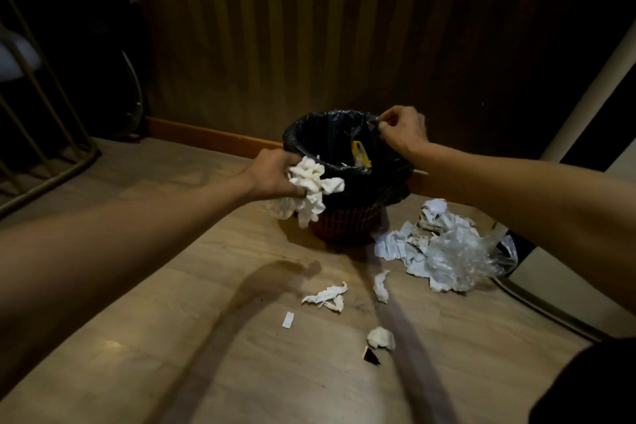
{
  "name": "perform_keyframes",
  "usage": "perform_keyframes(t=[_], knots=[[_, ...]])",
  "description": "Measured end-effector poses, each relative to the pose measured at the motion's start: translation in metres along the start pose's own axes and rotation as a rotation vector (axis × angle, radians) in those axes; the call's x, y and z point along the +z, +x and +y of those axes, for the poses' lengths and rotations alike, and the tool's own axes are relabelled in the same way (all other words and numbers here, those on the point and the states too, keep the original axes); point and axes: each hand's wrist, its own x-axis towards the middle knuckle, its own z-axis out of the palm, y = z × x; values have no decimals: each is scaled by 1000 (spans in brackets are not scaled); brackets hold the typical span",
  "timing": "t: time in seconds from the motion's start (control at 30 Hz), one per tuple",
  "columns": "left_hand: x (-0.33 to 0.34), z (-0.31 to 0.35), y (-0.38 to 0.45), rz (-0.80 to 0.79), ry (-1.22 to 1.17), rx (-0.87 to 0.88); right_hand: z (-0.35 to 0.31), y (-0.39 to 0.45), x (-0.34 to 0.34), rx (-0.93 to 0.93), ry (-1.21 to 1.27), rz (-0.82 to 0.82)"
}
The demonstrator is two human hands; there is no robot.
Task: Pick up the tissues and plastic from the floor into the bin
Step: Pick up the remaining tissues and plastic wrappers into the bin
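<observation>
Head view, looking down at a wood-grain floor (137, 337). At centre stands a small red lattice plastic bin (347, 222) lined with a black plastic bag (344, 134); a yellow wrapper (360, 154) lies inside it. The left hand (272, 175), at the 9 o'clock side of the bin's rim, is closed around a bunch of crumpled white tissues (309, 191) that hangs against the outside of the liner. The right hand (404, 131), at the rim's 2 o'clock side, pinches the liner's edge between thumb and fingertips. At 4 o'clock from the bin, a heap of crumpled white paper (406, 244) lies touching a clear crinkled plastic bag (464, 255). At 6 o'clock, loose on the floor: three white tissue scraps (327, 296), (381, 286), (380, 337), a small white paper strip (287, 319) and a dark triangular fragment (371, 354). Striped brown wall panelling (275, 27) stands behind.
</observation>
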Motion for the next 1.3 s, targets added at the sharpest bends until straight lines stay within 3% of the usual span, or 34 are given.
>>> perform_keyframes(t=[0.13,0.33,0.43,0.77,1.0,1.3], knots=[[-24,32,22,159,-153,36,30,-17,-16,-117,-81,40],[-13,50,72,410,-267,-101,69,-39,-47,-249,-282,-54],[2,57,97,458,-315,-180,86,-47,-59,-264,-354,-94],[49,81,152,282,-238,-293,120,-64,-77,-338,-477,-289],[42,74,144,213,-106,-141,135,-80,-61,-400,-518,-472],[54,57,36,222,128,180,162,-122,-4,-505,-565,-833]])
